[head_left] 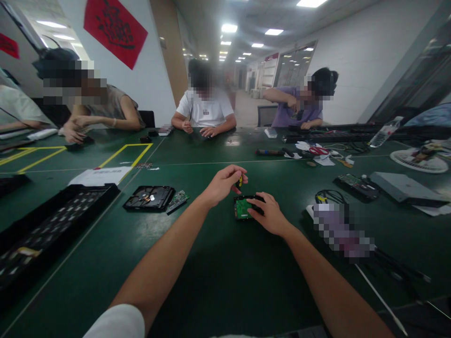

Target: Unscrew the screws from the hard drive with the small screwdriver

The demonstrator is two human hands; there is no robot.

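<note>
Left hand (226,182) pinches yellow-and-black screwdriver (240,181) roughly upright over hard drive (243,218), green circuit board (242,207) up, on desk (229,281); right hand (269,213) splayed, unclosed, on drive's right side, apparently bracing it

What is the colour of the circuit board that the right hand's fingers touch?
The circuit board is green, seen in the head view.

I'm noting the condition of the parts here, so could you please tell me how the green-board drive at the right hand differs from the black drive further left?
The green-board drive shows a green circuit board on top, while the black drive looks mostly black with a silvery patch. The right hand touches the green-board drive; neither hand touches the black drive. Both rest on the green table.
</note>
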